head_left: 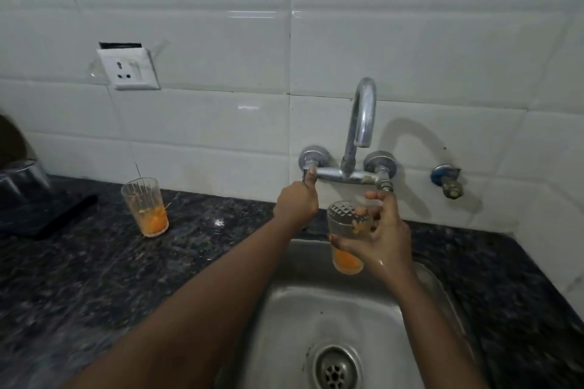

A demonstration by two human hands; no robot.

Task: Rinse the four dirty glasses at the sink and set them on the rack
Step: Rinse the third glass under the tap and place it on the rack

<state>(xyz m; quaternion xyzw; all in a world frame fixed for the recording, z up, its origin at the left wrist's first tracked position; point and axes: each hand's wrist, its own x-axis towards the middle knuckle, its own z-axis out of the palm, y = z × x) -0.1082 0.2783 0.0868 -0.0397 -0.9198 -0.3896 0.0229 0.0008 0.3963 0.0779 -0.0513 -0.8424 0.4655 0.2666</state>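
My right hand [384, 232] holds a clear patterned glass [344, 238] with orange dregs in its bottom, upright over the steel sink [284, 319], just below the curved tap spout [363, 114]. No water shows at the spout. My left hand [297, 202] is closed around the left tap handle [307, 171] at the wall. A second ribbed glass [146, 205] with orange residue stands on the dark granite counter [94, 278] to the left of the sink. No rack is in view.
The sink drain [336, 369] lies at the bottom of the basin. A small blue wall tap [448, 181] sticks out to the right. A wall socket [128, 68] sits at the upper left. A dark appliance with a clear part [25, 196] stands at the counter's far left.
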